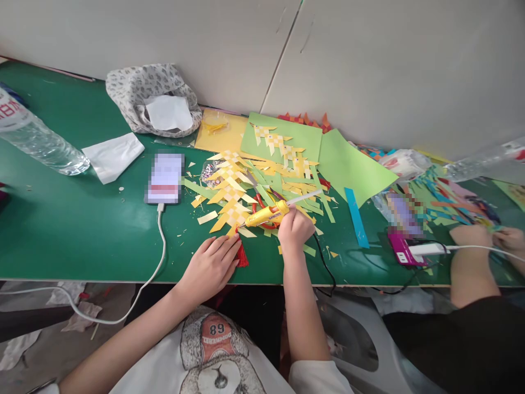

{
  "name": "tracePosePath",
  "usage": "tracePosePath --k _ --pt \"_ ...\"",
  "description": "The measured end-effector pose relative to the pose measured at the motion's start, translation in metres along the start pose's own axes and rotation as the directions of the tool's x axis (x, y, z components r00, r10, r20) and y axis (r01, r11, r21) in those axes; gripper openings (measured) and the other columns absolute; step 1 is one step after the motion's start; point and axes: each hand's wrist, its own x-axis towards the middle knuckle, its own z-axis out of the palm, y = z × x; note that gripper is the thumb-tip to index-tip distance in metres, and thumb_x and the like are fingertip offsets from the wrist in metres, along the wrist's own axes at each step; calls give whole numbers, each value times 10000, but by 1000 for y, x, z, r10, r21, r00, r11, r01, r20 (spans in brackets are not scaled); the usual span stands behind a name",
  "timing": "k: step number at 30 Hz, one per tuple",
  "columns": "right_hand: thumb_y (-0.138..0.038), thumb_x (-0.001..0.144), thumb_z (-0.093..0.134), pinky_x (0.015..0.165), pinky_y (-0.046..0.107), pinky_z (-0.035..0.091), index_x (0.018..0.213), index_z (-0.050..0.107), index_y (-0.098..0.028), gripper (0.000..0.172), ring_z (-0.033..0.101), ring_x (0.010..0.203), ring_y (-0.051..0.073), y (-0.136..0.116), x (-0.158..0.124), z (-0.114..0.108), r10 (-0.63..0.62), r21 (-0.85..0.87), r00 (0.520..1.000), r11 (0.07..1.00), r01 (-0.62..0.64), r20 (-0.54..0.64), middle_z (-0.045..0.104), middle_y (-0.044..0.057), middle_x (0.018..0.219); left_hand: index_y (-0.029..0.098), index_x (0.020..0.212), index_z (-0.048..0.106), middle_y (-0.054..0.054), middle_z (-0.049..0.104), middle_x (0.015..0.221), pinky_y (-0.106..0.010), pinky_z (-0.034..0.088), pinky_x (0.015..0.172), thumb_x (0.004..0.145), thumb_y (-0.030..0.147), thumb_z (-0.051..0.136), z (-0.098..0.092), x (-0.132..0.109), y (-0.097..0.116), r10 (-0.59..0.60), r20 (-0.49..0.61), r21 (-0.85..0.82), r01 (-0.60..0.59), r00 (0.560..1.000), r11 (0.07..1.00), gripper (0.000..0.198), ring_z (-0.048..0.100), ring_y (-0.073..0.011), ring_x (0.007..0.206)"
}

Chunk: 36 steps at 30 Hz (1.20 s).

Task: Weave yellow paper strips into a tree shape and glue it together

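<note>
A yellow glue gun (266, 213) is gripped in my right hand (296, 227), with a white glue stick showing at its back. Its nozzle points left, at the lower end of a woven yellow and white paper strip (233, 191). A red tassel (243, 256) hangs from that end. My left hand (213, 265) lies with its fingers stretched side by side over the tassel's top and the strip's lower edge. Red-handled scissors (257, 201) lie partly hidden behind the gun, among green and yellow paper strips.
A phone (165, 178) with a white cable lies left, near a water bottle (41, 139) and a fabric bag (143, 90). Green paper sheets (348, 164) lie behind. A magenta power strip (400, 250) and another person's hands (471, 238) are at right.
</note>
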Motion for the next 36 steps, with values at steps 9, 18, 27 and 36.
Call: tracePosePath --k 9,18,27,36 --pt "-322 882 247 493 249 217 651 675 -115 528 457 483 140 0 0 1 -16 5 1000 1000 16 -22 557 87 517 111 1246 537 -103 578 1283 -390 433 910 925 252 410 0 0 0 4 12 -5 -4 1000 1000 373 539 -243 1116" --pt "-327 877 246 500 260 239 630 661 -124 524 469 484 152 -2 0 0 -36 18 999 999 37 -29 561 96 519 108 1241 543 -100 575 1288 -389 425 913 931 244 392 -1 1 1 4 13 11 -4 1000 1000 371 546 -247 1105" --pt "-324 886 229 521 263 282 635 654 -138 528 520 532 175 -1 -3 1 -71 61 997 996 72 -11 583 102 543 100 1228 551 -95 575 1289 -396 426 911 928 238 397 1 2 2 12 12 26 -12 1000 1000 364 552 -248 1098" --pt "-319 885 243 518 257 281 633 651 -137 513 516 529 168 -2 -2 1 -79 50 997 996 79 -9 574 96 538 115 1241 545 -101 568 1296 -398 435 906 925 235 396 1 2 1 15 11 22 -16 1000 1000 369 546 -248 1108"
